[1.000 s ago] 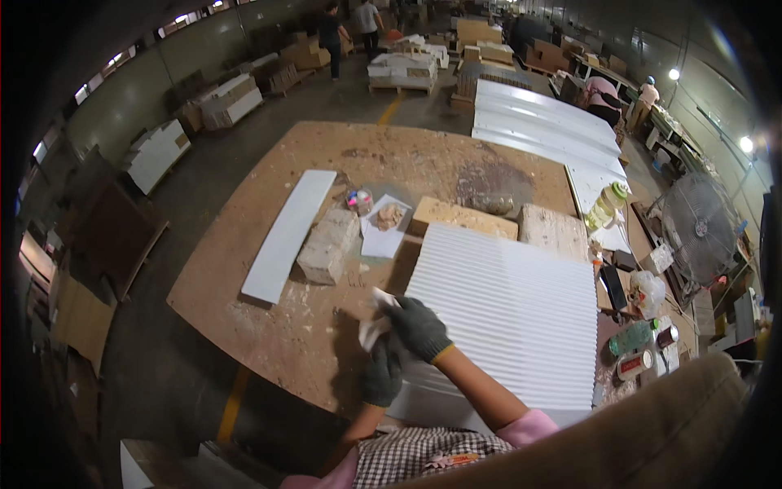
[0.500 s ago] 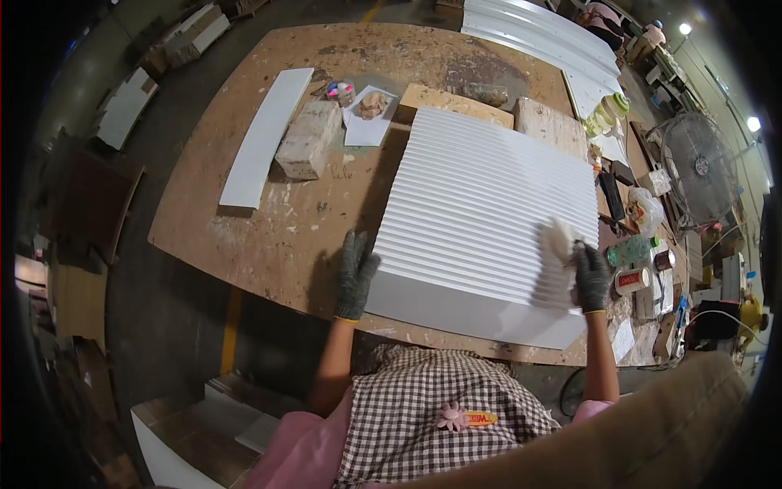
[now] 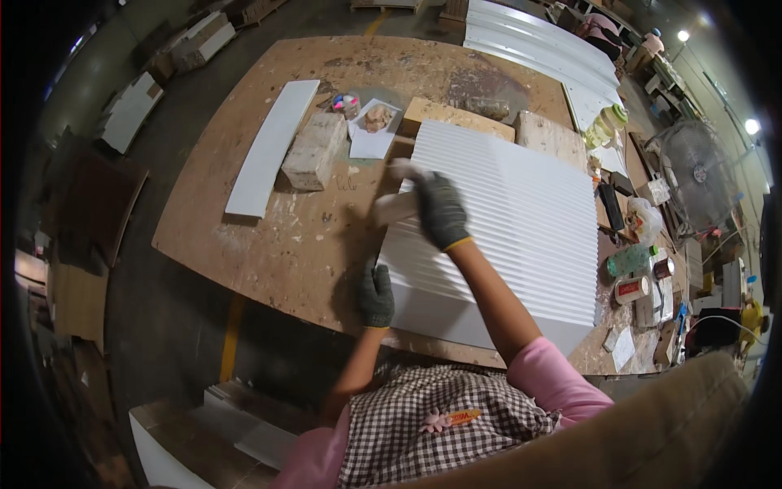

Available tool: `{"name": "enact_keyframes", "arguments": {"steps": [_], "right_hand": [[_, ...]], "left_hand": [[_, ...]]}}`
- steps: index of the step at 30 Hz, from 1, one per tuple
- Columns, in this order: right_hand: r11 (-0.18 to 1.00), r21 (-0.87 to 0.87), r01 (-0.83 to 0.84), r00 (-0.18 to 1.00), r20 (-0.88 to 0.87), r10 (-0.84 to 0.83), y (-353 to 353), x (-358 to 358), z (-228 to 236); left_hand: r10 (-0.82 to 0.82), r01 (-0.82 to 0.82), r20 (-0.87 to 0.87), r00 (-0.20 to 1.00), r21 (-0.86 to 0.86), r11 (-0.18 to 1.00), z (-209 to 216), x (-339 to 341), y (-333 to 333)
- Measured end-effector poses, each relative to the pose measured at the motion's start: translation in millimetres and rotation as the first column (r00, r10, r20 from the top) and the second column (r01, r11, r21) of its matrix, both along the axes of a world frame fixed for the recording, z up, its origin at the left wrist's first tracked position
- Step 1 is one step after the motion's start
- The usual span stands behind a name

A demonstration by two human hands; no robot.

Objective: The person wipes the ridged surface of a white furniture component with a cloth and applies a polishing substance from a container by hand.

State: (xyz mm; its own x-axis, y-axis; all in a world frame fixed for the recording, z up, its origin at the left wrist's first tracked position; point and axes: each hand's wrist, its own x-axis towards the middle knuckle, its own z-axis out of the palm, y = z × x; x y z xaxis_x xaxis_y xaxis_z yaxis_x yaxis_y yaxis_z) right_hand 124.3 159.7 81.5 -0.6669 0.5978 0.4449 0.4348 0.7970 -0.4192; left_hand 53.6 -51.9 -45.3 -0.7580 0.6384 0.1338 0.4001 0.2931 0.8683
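You lean over a worn wooden workbench [image 3: 269, 244], both hands in dark knit gloves, working on a white ribbed panel [image 3: 521, 212] that lies flat on the bench's right half, its near edge close to your body. Your left hand [image 3: 376, 295] presses palm-down on the panel's near left corner, fingers laid flat against it. Your right hand [image 3: 440, 210] reaches across to the panel's left edge and is closed around a pale, blurred pad or cloth [image 3: 397, 204] that sticks out past the edge over the bare wood; whether the pad touches the panel cannot be told. To the left of the panel a long white board [image 3: 273, 147] lies lengthwise on the bench, with a pale block [image 3: 314, 151] just beside it. Beyond the block sits a white sheet [image 3: 373, 138] carrying a small brownish lump. Bottles, tins and other small clutter [image 3: 643, 269] crowd the bench's right rim, and a floor fan [image 3: 692, 171] stands beyond them.
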Motion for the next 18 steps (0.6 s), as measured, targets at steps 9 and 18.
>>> {"name": "enact_keyframes", "arguments": {"steps": [9,18], "right_hand": [[0.914,-0.234,0.331,0.931,0.235,-0.277,20.0,-95.4,-46.4],[0.993,-0.001,0.121,0.985,0.127,-0.120,0.7,-23.6,5.9]], "left_hand": [[0.055,-0.052,-0.021,0.998,0.138,0.989,-8.3,3.8,6.0],[0.089,-0.088,-0.074,0.993,0.013,0.996,-7.9,1.5,2.1]]}}
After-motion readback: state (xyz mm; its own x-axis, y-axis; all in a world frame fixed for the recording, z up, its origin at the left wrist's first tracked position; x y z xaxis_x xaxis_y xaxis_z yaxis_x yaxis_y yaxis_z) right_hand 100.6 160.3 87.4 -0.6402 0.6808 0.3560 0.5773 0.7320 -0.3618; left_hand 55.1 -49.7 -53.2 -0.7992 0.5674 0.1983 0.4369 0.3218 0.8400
